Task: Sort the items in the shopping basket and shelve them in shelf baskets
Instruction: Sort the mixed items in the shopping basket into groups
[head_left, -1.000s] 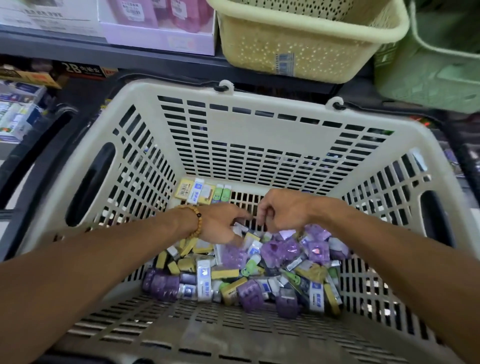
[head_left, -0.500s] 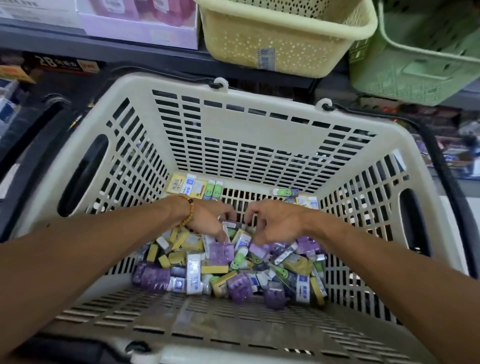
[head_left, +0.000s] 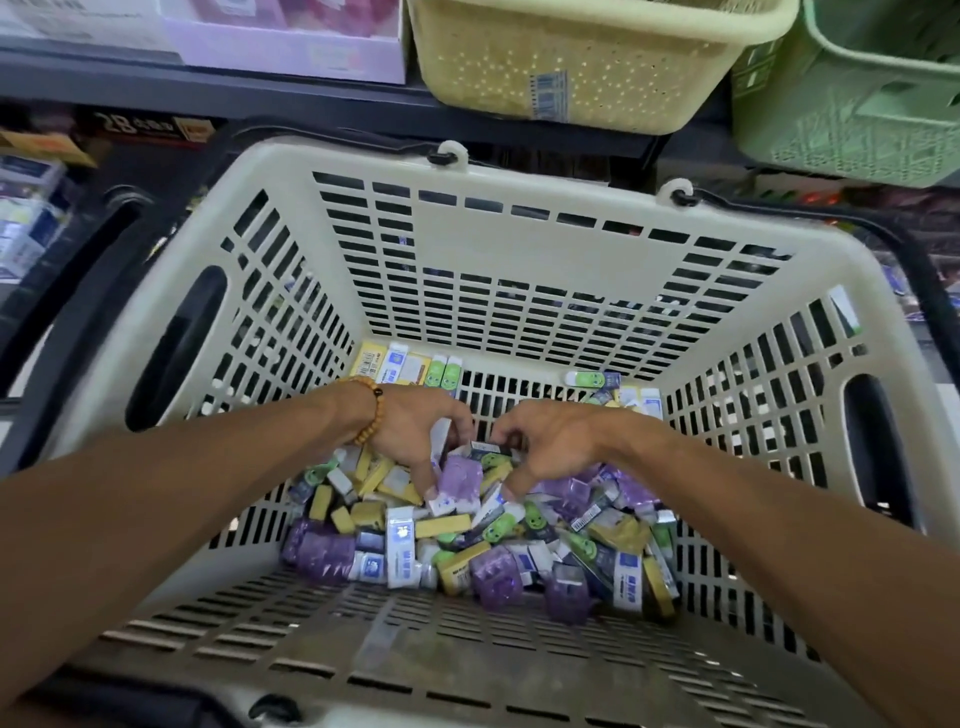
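Both hands are reaching down into the beige shopping basket (head_left: 519, 291), working at the far edge of a heap of small packaged items (head_left: 467, 530) that is lying on its slatted floor, mostly toward the near wall. The left hand (head_left: 415, 431), wearing a beaded bracelet (head_left: 371, 413), is curling its fingers around small packs, with a white-ended one showing between thumb and fingers and a purple pack (head_left: 460, 475) lying just under its fingertips; exactly how many it is grasping cannot be told. The right hand (head_left: 545, 441) is curling down onto the heap too, its fingertips touching the packs, but whether it is actually pinching one is not clear. The items are looking like erasers or similar stationery: yellow blocks, white-and-blue sleeves, green cartoon-faced pieces and purple wrapped packs. They are probably light and stiff, with glossy wrappers that may be slipping against each other, so pinching each across its short sides, or scooping a few of one kind, is likely working best. A true count is not possible in the jumble; there are several dozen in all, with at least five purple packs showing. A row of five sorted pieces (head_left: 405, 366) is standing against the far wall at left. Above, on the shelf, two baskets are waiting: one yellow shelf basket (head_left: 571, 67) and one green shelf basket (head_left: 852, 119).
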